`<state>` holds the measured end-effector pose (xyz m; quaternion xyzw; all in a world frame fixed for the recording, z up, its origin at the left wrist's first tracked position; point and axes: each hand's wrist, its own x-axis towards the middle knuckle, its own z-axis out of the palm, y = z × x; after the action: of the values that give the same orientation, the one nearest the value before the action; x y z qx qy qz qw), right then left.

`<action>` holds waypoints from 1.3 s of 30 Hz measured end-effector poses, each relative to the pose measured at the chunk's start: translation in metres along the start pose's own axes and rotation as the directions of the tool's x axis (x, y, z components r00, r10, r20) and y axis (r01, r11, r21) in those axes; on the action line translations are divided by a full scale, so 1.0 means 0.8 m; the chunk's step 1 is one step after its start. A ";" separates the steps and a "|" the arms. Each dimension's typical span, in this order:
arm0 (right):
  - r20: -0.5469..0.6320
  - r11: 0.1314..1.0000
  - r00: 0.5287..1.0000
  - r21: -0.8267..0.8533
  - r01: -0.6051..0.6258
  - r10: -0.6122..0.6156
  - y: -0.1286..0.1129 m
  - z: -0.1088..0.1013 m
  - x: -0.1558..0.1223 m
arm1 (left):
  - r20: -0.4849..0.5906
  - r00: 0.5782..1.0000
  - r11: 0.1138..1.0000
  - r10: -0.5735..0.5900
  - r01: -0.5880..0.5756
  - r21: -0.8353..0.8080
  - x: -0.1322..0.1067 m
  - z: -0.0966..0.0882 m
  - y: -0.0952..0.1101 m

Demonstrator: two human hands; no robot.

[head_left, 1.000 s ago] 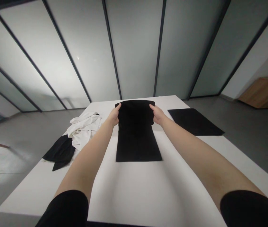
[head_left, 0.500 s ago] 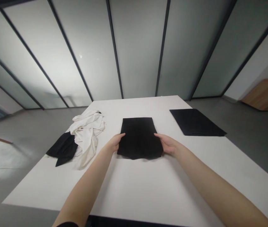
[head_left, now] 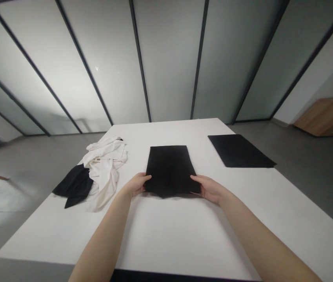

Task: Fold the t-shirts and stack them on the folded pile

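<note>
Left hand [head_left: 138, 185] and right hand [head_left: 210, 188] pinch the sides of a folded black rectangular cloth [head_left: 170, 168], just below frame centre on the flat white worktop [head_left: 172, 235]; crumpled white fabric [head_left: 105, 156] lies mid-left, a smooth black cloth rectangle [head_left: 241, 150] mid-right.

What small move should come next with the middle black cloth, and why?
Probably smooth the near edge of the middle black cloth against the white table: that edge looks uneven between the left hand and right hand, which hold its near corners.
</note>
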<state>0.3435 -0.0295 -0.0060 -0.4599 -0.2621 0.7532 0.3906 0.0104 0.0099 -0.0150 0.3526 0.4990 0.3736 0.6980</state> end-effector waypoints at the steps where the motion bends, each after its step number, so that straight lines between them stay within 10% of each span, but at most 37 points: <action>1: -0.006 1.000 1.000 0.005 -0.008 0.008 -0.002 0.000 0.002 | -0.008 1.000 1.000 0.001 -0.001 -0.009 0.002 0.001 0.000; 12: 0.022 0.994 0.995 0.050 -0.097 0.096 -0.037 0.007 0.063 | -0.032 0.998 0.998 -0.049 0.051 0.044 0.055 0.007 0.028; 23: -0.115 0.912 0.922 0.145 0.383 -0.369 -0.143 0.056 0.116 | -0.098 0.923 0.921 0.372 -0.380 -0.083 0.089 0.040 0.151; 29: -0.104 0.999 0.994 -0.025 -0.037 0.034 -0.082 0.028 0.102 | -0.212 0.977 0.999 0.006 0.001 0.032 0.079 0.025 0.079; 39: -0.173 0.966 0.954 -0.120 0.227 -0.246 -0.008 0.008 0.051 | -0.296 0.930 0.968 0.217 -0.167 0.185 0.014 0.014 0.018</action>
<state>0.3288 0.0073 -0.0182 -0.5126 -0.3145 0.6407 0.4774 0.0214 0.0247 -0.0045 0.3897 0.5944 0.4511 0.5398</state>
